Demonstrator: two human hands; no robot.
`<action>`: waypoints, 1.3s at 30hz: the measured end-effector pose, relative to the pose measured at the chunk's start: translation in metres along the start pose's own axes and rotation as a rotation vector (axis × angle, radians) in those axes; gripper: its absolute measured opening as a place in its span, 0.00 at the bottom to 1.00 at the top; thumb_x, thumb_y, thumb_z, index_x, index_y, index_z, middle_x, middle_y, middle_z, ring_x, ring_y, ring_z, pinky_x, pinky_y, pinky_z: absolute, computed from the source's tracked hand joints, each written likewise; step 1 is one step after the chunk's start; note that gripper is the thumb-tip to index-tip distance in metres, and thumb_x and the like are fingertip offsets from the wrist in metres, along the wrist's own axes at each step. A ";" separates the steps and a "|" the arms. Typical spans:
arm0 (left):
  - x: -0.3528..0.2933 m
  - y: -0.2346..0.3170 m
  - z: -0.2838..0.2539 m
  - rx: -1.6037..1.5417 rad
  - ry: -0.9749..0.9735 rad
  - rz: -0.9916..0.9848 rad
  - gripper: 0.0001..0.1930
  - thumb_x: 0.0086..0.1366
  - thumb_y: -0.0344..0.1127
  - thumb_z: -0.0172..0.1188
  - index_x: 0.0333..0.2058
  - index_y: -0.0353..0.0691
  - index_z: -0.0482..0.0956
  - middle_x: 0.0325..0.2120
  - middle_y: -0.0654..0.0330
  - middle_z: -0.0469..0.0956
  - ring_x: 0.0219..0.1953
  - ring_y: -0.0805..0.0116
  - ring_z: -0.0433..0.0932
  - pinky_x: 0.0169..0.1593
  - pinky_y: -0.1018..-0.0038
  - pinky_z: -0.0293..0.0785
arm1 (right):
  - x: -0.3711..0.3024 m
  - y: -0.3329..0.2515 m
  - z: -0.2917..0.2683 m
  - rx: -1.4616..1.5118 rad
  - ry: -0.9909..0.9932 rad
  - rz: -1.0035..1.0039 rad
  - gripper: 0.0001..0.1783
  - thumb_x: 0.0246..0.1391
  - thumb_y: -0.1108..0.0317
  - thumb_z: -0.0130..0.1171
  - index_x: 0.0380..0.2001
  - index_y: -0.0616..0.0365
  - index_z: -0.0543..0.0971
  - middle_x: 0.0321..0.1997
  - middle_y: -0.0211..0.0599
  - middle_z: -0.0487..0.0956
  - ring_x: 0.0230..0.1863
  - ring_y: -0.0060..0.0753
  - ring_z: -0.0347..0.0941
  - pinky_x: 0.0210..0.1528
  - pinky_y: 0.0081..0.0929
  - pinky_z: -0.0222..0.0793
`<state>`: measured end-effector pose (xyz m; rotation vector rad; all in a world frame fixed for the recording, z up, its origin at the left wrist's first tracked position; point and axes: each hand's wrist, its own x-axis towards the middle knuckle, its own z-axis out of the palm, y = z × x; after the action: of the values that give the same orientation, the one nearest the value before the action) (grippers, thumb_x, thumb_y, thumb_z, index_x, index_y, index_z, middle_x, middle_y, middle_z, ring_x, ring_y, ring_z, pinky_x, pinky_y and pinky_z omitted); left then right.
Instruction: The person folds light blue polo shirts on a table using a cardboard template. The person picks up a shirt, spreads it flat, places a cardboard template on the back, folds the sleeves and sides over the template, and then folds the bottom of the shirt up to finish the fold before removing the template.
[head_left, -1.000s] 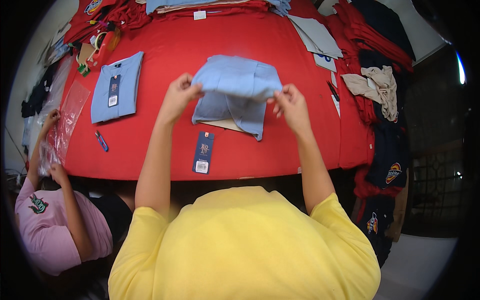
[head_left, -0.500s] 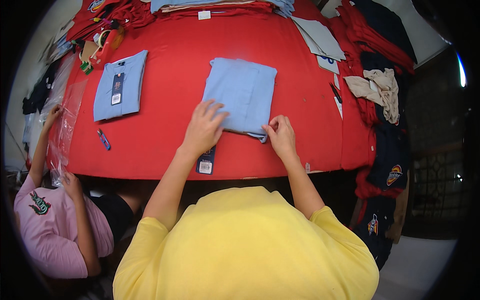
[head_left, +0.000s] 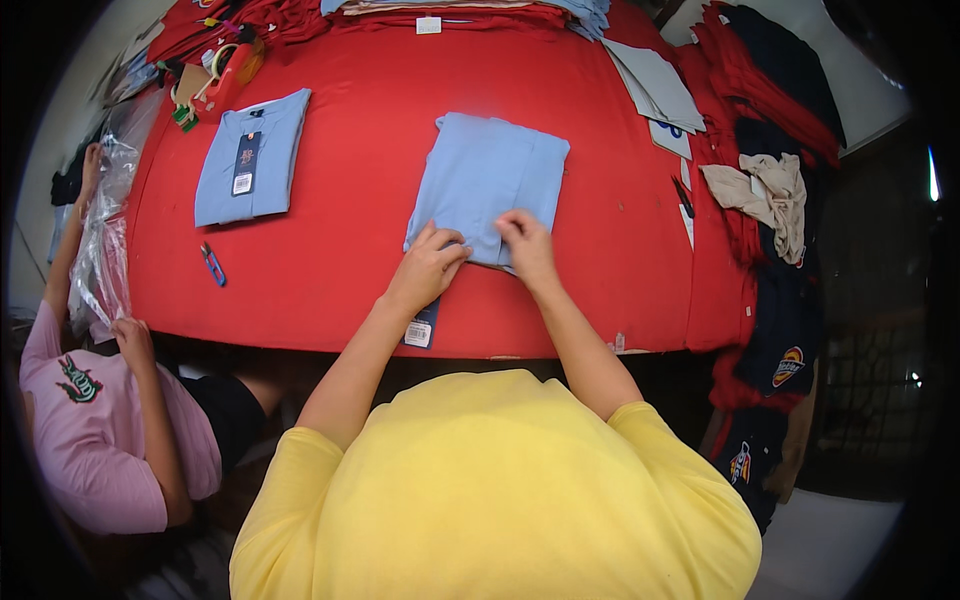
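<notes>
A folded light-blue shirt (head_left: 482, 180) lies in front of me on the red cloth-covered table. My left hand (head_left: 430, 268) is at its near left edge, with bent fingers closed on the fabric. Over the near right part of the shirt is my right hand (head_left: 527, 247); its fingers are curled together and a little blurred, and what they pinch, if anything, is hidden. A dark blue hang tag (head_left: 421, 328) sticks out below my left hand toward the table's front edge, partly covered by it.
Left lie another folded blue shirt (head_left: 255, 160) with a tag and blue thread snips (head_left: 213, 264). A red tape dispenser (head_left: 237, 72) stands behind them. A co-worker in pink (head_left: 130, 440) holds a clear plastic bag (head_left: 105, 230). White cards (head_left: 655, 85) and garment piles (head_left: 790, 300) line the right.
My right hand has moved from the shirt's near right corner inward over the fabric. The left hand has slid down to the near edge and its fingers have curled. The co-worker's plastic bag has shifted.
</notes>
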<state>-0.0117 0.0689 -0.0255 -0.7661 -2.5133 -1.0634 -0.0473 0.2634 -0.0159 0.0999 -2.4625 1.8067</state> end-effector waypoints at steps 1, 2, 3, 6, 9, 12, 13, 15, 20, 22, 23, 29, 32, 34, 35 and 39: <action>0.000 0.000 0.001 -0.002 0.012 -0.005 0.07 0.58 0.27 0.60 0.36 0.43 0.81 0.40 0.60 0.76 0.46 0.53 0.74 0.62 0.54 0.64 | 0.001 -0.001 -0.010 0.189 0.014 0.128 0.06 0.55 0.68 0.59 0.32 0.58 0.78 0.27 0.27 0.75 0.31 0.24 0.70 0.36 0.25 0.65; 0.000 0.001 0.002 -0.006 0.018 -0.008 0.07 0.58 0.27 0.60 0.36 0.43 0.81 0.40 0.60 0.76 0.46 0.53 0.74 0.62 0.54 0.64 | -0.001 -0.003 -0.023 0.193 -0.023 0.110 0.07 0.56 0.66 0.58 0.32 0.58 0.78 0.26 0.26 0.74 0.31 0.22 0.70 0.36 0.23 0.65; -0.001 0.000 0.002 -0.006 0.024 -0.012 0.07 0.58 0.26 0.60 0.36 0.44 0.81 0.40 0.60 0.76 0.46 0.52 0.74 0.62 0.54 0.64 | -0.004 -0.008 -0.036 0.200 -0.060 0.090 0.08 0.57 0.65 0.58 0.32 0.59 0.78 0.26 0.24 0.74 0.31 0.19 0.69 0.36 0.21 0.64; 0.000 -0.001 0.001 -0.024 0.023 -0.004 0.07 0.57 0.28 0.61 0.35 0.42 0.81 0.40 0.60 0.76 0.46 0.52 0.74 0.63 0.55 0.64 | -0.027 -0.024 -0.070 0.116 -0.357 0.120 0.12 0.59 0.61 0.56 0.32 0.59 0.78 0.26 0.27 0.75 0.31 0.20 0.70 0.36 0.21 0.64; 0.004 0.003 -0.004 -0.049 -0.032 -0.098 0.10 0.55 0.31 0.63 0.38 0.41 0.80 0.39 0.59 0.76 0.45 0.51 0.74 0.63 0.57 0.62 | -0.045 -0.059 -0.081 -0.292 -0.704 0.269 0.14 0.60 0.58 0.55 0.31 0.59 0.79 0.26 0.34 0.76 0.31 0.28 0.72 0.36 0.23 0.65; 0.019 0.015 -0.006 0.032 -0.058 -0.248 0.17 0.55 0.35 0.65 0.43 0.41 0.78 0.42 0.58 0.75 0.48 0.56 0.73 0.64 0.59 0.60 | -0.047 -0.054 -0.070 -0.417 -0.517 0.073 0.12 0.57 0.60 0.56 0.31 0.59 0.80 0.32 0.43 0.77 0.35 0.44 0.74 0.38 0.33 0.68; 0.025 0.017 -0.004 0.069 -0.022 -0.187 0.20 0.54 0.36 0.66 0.47 0.42 0.76 0.46 0.58 0.74 0.51 0.56 0.71 0.65 0.59 0.58 | -0.039 -0.044 -0.058 -0.405 -0.333 -0.068 0.11 0.56 0.62 0.57 0.33 0.59 0.80 0.33 0.43 0.76 0.36 0.45 0.74 0.39 0.35 0.69; 0.033 0.016 -0.001 0.151 0.054 -0.075 0.28 0.52 0.40 0.68 0.53 0.44 0.74 0.52 0.58 0.71 0.57 0.55 0.66 0.67 0.57 0.53 | -0.023 -0.029 -0.031 -0.385 -0.118 -0.258 0.09 0.54 0.64 0.59 0.34 0.58 0.80 0.35 0.42 0.76 0.38 0.47 0.74 0.40 0.38 0.70; 0.028 0.003 0.005 0.328 -0.155 -0.116 0.41 0.49 0.53 0.68 0.62 0.48 0.66 0.64 0.61 0.61 0.68 0.53 0.53 0.69 0.50 0.43 | -0.013 -0.016 0.011 -0.542 -0.083 -0.328 0.08 0.49 0.69 0.60 0.34 0.57 0.78 0.37 0.40 0.74 0.39 0.47 0.74 0.38 0.39 0.71; 0.024 -0.002 0.008 0.338 -0.185 -0.142 0.43 0.50 0.57 0.66 0.63 0.49 0.64 0.66 0.62 0.58 0.69 0.53 0.50 0.69 0.49 0.41 | -0.013 -0.013 0.017 -0.552 -0.047 -0.335 0.07 0.50 0.70 0.61 0.32 0.60 0.77 0.36 0.40 0.75 0.36 0.46 0.74 0.37 0.38 0.70; 0.025 -0.002 0.007 0.349 -0.200 -0.144 0.43 0.51 0.58 0.65 0.64 0.50 0.63 0.66 0.63 0.57 0.69 0.54 0.50 0.69 0.48 0.40 | -0.013 -0.012 0.019 -0.559 -0.027 -0.341 0.06 0.50 0.70 0.61 0.31 0.61 0.77 0.35 0.39 0.76 0.35 0.46 0.75 0.36 0.38 0.69; 0.025 0.001 0.007 0.420 -0.250 -0.136 0.46 0.53 0.62 0.62 0.66 0.51 0.57 0.68 0.64 0.53 0.71 0.55 0.46 0.70 0.48 0.38 | -0.003 -0.011 0.013 -0.401 -0.031 -0.168 0.06 0.54 0.70 0.58 0.30 0.61 0.75 0.31 0.41 0.77 0.31 0.42 0.74 0.35 0.34 0.68; 0.030 0.005 0.006 0.417 -0.277 -0.150 0.46 0.53 0.62 0.62 0.67 0.51 0.56 0.68 0.64 0.52 0.71 0.55 0.44 0.70 0.49 0.37 | 0.003 -0.006 0.001 -0.258 -0.013 -0.107 0.07 0.55 0.68 0.55 0.31 0.61 0.76 0.36 0.43 0.77 0.34 0.46 0.75 0.39 0.38 0.70; 0.028 0.004 0.005 0.407 -0.277 -0.166 0.47 0.53 0.62 0.62 0.67 0.51 0.56 0.69 0.64 0.52 0.71 0.56 0.44 0.70 0.49 0.37 | -0.002 -0.024 -0.017 -0.095 -0.043 0.116 0.08 0.56 0.66 0.55 0.32 0.61 0.77 0.34 0.44 0.77 0.32 0.45 0.74 0.38 0.36 0.70; 0.028 0.004 0.004 0.398 -0.268 -0.170 0.47 0.53 0.62 0.62 0.67 0.50 0.56 0.69 0.64 0.52 0.71 0.56 0.44 0.70 0.49 0.37 | -0.006 -0.035 -0.030 -0.013 -0.058 0.225 0.09 0.56 0.66 0.56 0.33 0.61 0.77 0.32 0.44 0.77 0.31 0.44 0.74 0.37 0.36 0.69; 0.030 0.008 0.002 0.379 -0.263 -0.172 0.46 0.52 0.62 0.63 0.66 0.49 0.58 0.69 0.62 0.52 0.72 0.56 0.42 0.71 0.52 0.35 | -0.045 -0.046 -0.106 -0.463 -0.905 0.094 0.19 0.57 0.52 0.56 0.29 0.58 0.80 0.26 0.41 0.79 0.26 0.40 0.74 0.35 0.35 0.70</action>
<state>-0.0313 0.0855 -0.0084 -0.6195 -2.9247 -0.5268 0.0058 0.3504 0.0547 0.9641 -3.4503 1.3134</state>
